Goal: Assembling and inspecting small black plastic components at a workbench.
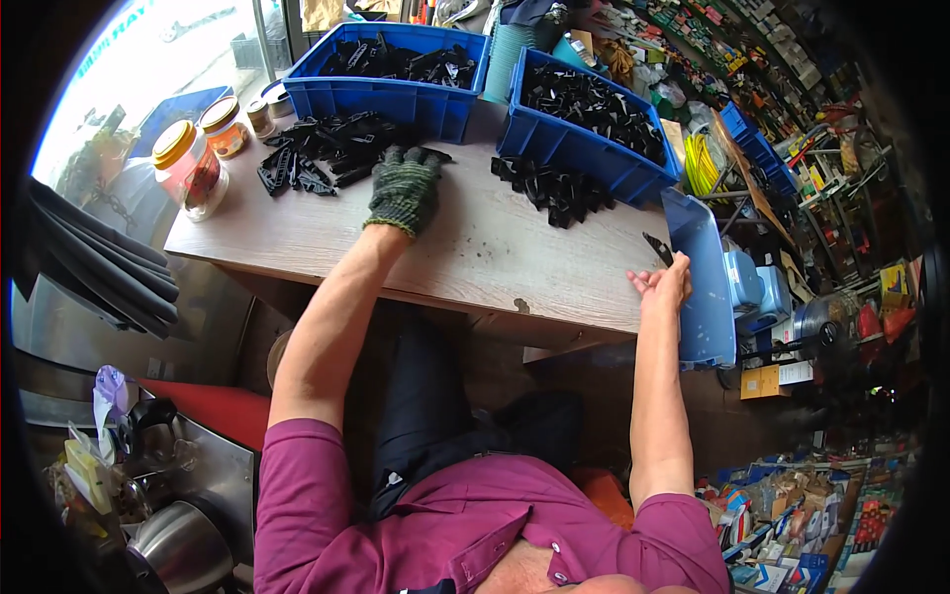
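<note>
I judge I'm sorting: my gloved left hand [406, 188] rests flat by the upper-centre black clips [322, 148], while my bare right hand [661, 285] pinches one black piece [657, 248] at the right-side empty blue bin [705, 287], which wants a careful release inside.

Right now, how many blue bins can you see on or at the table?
3. One blue bin stands at the table's far left, a second bin at the far right, both holding black parts. A third, tilted bin hangs off the right edge by the right hand. Others may be hidden.
</note>
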`<action>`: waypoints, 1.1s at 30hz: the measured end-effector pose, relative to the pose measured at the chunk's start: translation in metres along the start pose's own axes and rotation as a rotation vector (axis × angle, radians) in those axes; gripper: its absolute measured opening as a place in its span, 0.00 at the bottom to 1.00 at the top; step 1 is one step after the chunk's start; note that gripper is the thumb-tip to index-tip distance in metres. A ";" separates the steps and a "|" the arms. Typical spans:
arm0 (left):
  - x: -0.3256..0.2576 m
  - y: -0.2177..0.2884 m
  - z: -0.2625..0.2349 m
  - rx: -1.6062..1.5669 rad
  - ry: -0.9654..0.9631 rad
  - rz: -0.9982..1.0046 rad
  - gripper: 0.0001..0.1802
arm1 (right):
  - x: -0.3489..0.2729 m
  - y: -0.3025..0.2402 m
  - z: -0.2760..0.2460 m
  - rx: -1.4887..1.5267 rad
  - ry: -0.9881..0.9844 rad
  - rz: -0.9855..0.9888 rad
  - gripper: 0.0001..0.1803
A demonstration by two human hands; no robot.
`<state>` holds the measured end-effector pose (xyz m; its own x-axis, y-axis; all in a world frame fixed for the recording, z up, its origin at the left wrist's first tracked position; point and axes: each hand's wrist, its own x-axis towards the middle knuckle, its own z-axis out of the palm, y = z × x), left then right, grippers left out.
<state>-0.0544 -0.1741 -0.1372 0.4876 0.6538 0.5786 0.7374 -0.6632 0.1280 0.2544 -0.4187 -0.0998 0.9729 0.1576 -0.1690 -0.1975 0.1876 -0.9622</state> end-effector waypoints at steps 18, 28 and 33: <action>-0.040 0.040 -0.013 -0.734 0.157 -0.108 0.16 | -0.017 0.035 0.069 -0.542 -0.491 0.022 0.15; -0.050 0.048 -0.026 -0.358 0.019 0.004 0.13 | -0.013 0.045 0.099 -0.758 -0.546 -0.207 0.13; -0.050 0.048 -0.029 -0.384 -0.092 -0.010 0.12 | -0.004 0.049 0.094 -0.762 -0.561 -0.130 0.11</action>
<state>-0.0569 -0.2498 -0.1364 0.5338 0.6794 0.5034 0.5221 -0.7331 0.4358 0.2295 -0.3189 -0.1259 0.7431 0.6593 -0.1142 0.2324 -0.4143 -0.8799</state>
